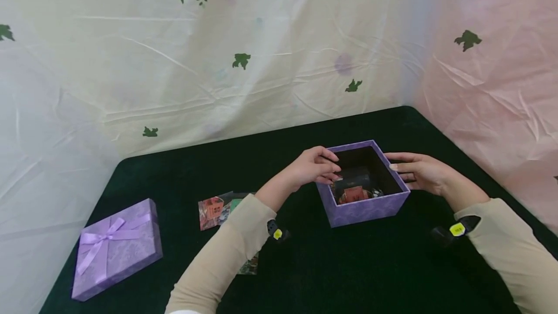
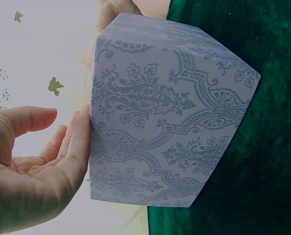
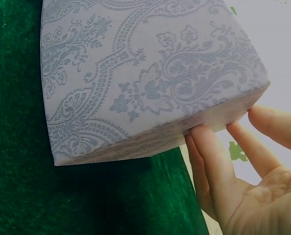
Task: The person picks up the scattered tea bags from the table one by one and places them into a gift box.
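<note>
A lidless purple patterned gift box [image 1: 364, 212] stands on the dark green cloth. Inside it lie a red-labelled item [image 1: 355, 194] and something dark and shiny whose kind I cannot tell. My left hand [image 1: 314, 164] is at the box's left rim, with loosely bent fingers over the edge. In the left wrist view, the left fingers [image 2: 79, 137] lie against the box's side while the thumb stands apart. On the opposite side, my right hand [image 1: 420, 171] touches the outer wall with extended fingers. The right wrist view shows these fingertips [image 3: 201, 134] against the box's side.
A purple lid [image 1: 117, 251] with a ribbon bow lies at the left of the table. Between lid and box are flat printed packets [image 1: 211, 212], partly hidden by the left forearm. Fabric walls [image 1: 270, 86] with leaf prints surround the table's far sides.
</note>
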The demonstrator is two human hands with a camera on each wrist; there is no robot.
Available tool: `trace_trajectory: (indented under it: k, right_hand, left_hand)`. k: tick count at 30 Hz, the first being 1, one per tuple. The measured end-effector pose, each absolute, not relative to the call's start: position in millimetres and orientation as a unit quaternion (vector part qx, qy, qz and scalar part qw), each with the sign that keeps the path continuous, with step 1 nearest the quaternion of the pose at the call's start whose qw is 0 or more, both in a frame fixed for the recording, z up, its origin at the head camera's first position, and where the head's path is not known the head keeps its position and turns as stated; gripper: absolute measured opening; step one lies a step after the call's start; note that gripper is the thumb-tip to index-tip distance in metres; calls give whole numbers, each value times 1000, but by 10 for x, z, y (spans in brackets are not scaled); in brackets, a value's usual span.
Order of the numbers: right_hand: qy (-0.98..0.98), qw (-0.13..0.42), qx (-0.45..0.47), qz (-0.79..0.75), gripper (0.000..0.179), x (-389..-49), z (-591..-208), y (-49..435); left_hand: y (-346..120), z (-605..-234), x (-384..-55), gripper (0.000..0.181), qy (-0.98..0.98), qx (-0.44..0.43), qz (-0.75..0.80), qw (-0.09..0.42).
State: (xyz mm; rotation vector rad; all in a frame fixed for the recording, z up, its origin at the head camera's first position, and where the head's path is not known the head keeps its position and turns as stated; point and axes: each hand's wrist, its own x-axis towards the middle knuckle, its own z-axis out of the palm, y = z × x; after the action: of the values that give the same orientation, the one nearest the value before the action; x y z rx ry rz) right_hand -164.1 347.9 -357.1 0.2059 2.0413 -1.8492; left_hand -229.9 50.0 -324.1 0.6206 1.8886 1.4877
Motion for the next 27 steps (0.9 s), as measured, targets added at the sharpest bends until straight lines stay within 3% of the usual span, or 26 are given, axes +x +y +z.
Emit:
trace_trajectory:
  k: [12, 27]
  right_hand:
    - [724, 191, 75, -658, 22, -1638, -3578, 3475]
    - [721, 190, 74, -662, 22, -1627, -3573, 3460]
  left_hand:
    - [383, -3220, -2271, 24, 744, 244, 550, 290]
    - [-82, -3302, -2257, 28, 779, 250, 522, 243]
